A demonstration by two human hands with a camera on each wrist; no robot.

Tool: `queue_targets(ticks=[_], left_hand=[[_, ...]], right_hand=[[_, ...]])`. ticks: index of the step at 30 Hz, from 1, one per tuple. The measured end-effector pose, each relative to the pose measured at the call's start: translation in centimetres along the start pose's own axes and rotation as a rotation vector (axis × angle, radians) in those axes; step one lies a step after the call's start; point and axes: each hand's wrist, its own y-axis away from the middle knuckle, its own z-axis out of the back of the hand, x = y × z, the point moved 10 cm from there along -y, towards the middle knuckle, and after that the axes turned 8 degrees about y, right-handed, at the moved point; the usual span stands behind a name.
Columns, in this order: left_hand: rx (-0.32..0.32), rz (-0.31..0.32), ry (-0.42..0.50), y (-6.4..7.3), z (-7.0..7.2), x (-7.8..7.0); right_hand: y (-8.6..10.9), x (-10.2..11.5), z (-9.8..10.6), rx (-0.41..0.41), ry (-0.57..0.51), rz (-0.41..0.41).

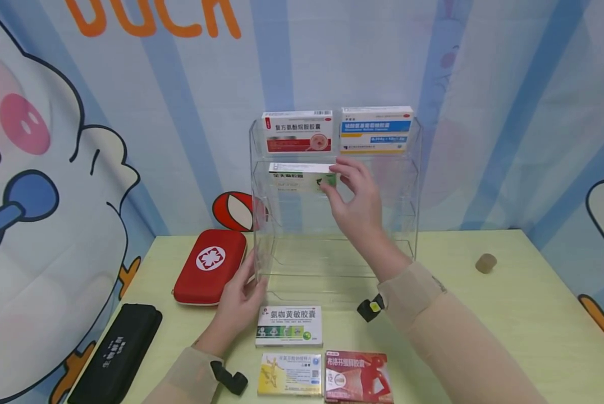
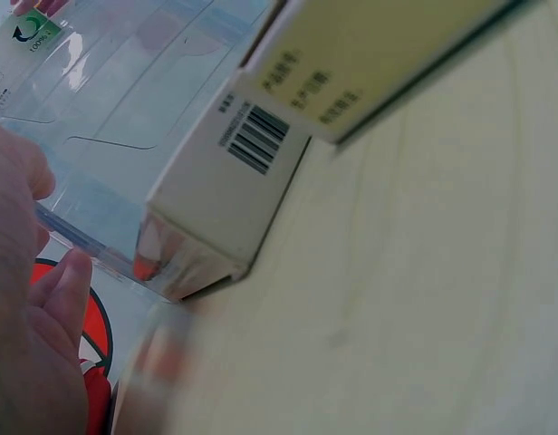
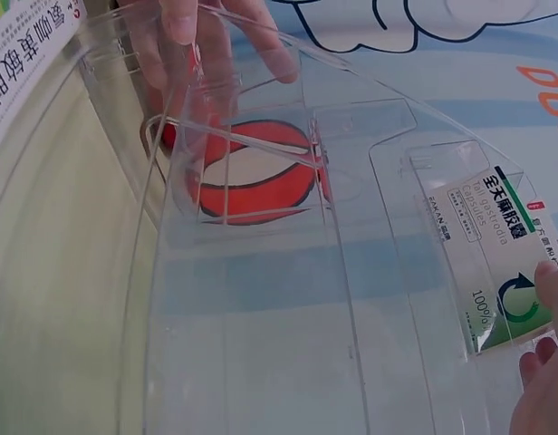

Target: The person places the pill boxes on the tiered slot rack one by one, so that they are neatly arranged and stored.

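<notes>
My right hand [image 1: 357, 202] pinches the right end of a white and green medicine box [image 1: 299, 177] at the second tier of a clear acrylic rack [image 1: 334, 280]. Thumb and fingers show at the box's green end in the right wrist view. At the rack's lower left side, my left hand [image 1: 241, 300] holds the clear edge between thumb and fingers. On the top tier a red and white medicine box [image 1: 298, 132] and a blue and white medicine box [image 1: 376, 130] stand side by side.
Before the rack lie a white and green box [image 1: 289, 326], a yellow and white box [image 1: 289, 374] and a red box [image 1: 358, 377]. A red first-aid case [image 1: 211, 268] and a black case [image 1: 116, 353] lie at left. A small brown cylinder [image 1: 486, 263] lies at right.
</notes>
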Motion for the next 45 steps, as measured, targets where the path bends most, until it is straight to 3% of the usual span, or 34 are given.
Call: queue_targets(ticks=[5,13,25,32,45], left_hand=[[0.003,-0.01,0.005,0.0,-0.1,0.0],[0.0,0.002,-0.004,-0.1,0.0,0.3],[-0.003,0.01,-0.012,0.0,0.1,0.5],[-0.006,0.003,-0.011,0.0,0.1,0.5],[-0.004,-0.015,-0.004,-0.1,0.1,0.4]], right_hand=[[1.3,-0.3,0.7,-0.008,-0.015,-0.015],[3.9,-0.3,1.4,-0.001,-0.046,0.063],[9.2,-0.7,2.3,0.043,-0.048,0.147],[12.5,-1.1,2.5,0.083,0.002,0.213],[17.6,-2.7,2.6,0.208,0.04,0.168]])
